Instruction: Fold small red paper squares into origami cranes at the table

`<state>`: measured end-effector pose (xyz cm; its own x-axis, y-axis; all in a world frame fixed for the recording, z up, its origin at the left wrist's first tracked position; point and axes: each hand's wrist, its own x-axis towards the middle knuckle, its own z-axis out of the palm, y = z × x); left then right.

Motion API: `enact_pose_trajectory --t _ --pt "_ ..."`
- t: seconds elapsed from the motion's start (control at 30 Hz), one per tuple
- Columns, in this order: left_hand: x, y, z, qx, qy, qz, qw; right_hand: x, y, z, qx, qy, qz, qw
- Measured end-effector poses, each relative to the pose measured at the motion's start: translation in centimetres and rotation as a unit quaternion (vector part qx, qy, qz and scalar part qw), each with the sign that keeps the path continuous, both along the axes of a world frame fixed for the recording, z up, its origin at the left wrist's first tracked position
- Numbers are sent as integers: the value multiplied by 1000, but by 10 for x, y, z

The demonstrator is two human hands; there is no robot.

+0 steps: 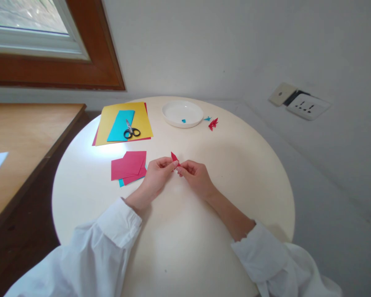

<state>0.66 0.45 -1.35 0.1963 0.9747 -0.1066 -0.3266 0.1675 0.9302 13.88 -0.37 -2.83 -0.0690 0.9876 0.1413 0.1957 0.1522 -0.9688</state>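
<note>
Right now the small folded red paper piece (174,158) sits pinched between both hands over the middle of the round cream table (235,173); the left hand (157,174) grips it from about eight o'clock, the right hand (195,175) from about four o'clock, fingertips nearly touching; its pointed tip rises toward eleven o'clock, long axis tilted away from the person; both hands seem equally near; loose red and blue paper squares (129,166) lie at nine o'clock, well apart.
</note>
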Motion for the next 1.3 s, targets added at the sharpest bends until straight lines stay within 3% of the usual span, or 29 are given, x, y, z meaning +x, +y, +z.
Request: enact_pose_trajectory --t 0.4,0.53,0.73,1.1,1.3 --pt "-2 3 0 -24 -30 -28 999 2 0 -2 34 -14 -38 999" --pt "-2 2 3 -33 -11 -6 999 2 0 -1 29 -12 -49 998" --pt "-1 1 2 29 54 14 998 3 0 2 75 19 -107 991" --pt "-1 1 2 77 134 17 988 1 0 0 83 47 -85 992" --pt "-1 0 -1 70 135 27 988 1 2 -1 94 34 -71 993"
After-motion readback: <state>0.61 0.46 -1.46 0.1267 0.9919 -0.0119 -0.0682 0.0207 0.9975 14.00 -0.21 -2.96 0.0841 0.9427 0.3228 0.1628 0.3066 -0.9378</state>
